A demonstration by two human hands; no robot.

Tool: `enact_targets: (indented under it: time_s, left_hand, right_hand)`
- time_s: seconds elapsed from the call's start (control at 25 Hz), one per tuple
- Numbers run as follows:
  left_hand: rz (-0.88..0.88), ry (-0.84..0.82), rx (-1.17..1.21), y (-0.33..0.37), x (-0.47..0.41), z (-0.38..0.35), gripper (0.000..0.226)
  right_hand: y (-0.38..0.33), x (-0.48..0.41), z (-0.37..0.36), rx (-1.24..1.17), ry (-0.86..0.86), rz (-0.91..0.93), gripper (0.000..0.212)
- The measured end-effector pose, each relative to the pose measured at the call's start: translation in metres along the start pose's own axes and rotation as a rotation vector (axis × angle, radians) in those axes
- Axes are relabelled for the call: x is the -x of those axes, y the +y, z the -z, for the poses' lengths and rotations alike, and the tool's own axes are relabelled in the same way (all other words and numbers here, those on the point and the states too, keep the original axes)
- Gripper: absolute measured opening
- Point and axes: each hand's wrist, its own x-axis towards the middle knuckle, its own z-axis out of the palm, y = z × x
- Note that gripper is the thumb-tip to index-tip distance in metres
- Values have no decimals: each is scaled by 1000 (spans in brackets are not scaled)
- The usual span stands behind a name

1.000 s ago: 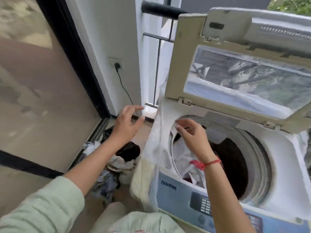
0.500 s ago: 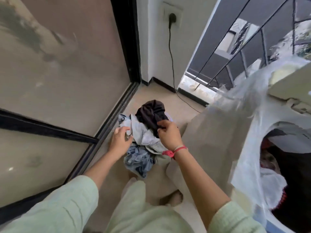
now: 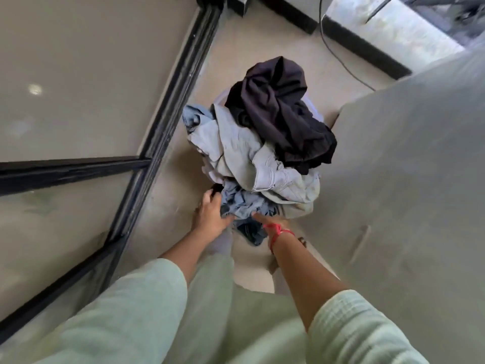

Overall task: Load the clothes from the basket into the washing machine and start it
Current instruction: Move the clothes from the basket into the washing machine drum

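A heap of clothes (image 3: 252, 158) sits on the floor (image 3: 236, 48) in the middle of the view, hiding most of the basket (image 3: 315, 111). A black garment (image 3: 278, 111) lies on top at the far side and a blue denim piece (image 3: 241, 203) at the near edge. The left hand (image 3: 210, 214) curls its fingers round the denim's near left edge. The right hand (image 3: 265, 219) is pushed under the pile, so I cannot tell how its fingers lie. On the right stands what seems to be the covered washing machine (image 3: 399, 179)
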Motion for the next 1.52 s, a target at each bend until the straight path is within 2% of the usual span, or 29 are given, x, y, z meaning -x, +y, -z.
enact_targets:
  time_s: [0.08, 0.16, 0.28, 0.44, 0.64, 0.8, 0.96, 1.04, 1.12, 1.28, 1.36, 1.44, 1.48, 1.52]
  left_hand:
    - [-37, 107, 108, 5, -4, -5, 33]
    - [-87, 213, 177, 18, 7, 8, 22]
    - [-236, 378, 178, 41, 49, 47, 31]
    - [-294, 445, 139, 79, 88, 100, 27]
    - [-300, 461, 120, 109, 122, 140, 24]
    - [-319, 558, 24, 119, 158, 179, 27]
    - [-351, 743, -59, 138, 203, 233, 31]
    - [-418, 862, -65, 158, 230, 263, 28]
    - [-523, 976, -9, 183, 258, 290, 24]
    - [-735, 1139, 184, 232, 304, 325, 26]
    - [-855, 1196, 264, 257, 320, 335, 29]
    - [-970, 1179, 394, 289, 338, 343, 31]
    - [-1020, 1121, 462, 309, 350, 346, 32]
    - [-1072, 1049, 512, 326, 361, 347, 34]
  right_hand:
    - [2, -10, -11, -116, -45, -31, 19]
    - [2, -1, -21, -212, -27, 20, 15]
    - [3, 41, -5, -270, 82, 212, 26]
    - [1, 114, 41, -60, 218, 369, 11]
    - [3, 161, 46, 165, 172, 462, 17]
    - [-3, 200, 54, 304, 108, 602, 30]
    - [-19, 267, 63, 239, 53, 790, 30]
    - [-21, 310, 73, 186, 96, 912, 22]
    - [-19, 349, 87, 28, 123, 1075, 21]
    - [-2, 435, 126, -278, 243, 1546, 16]
    - [7, 476, 149, -395, 255, 1724, 5]
    - [16, 507, 172, -484, 269, 1872, 10]
    - [20, 517, 185, -531, 289, 1941, 9]
    - [25, 526, 197, -556, 324, 2005, 17]
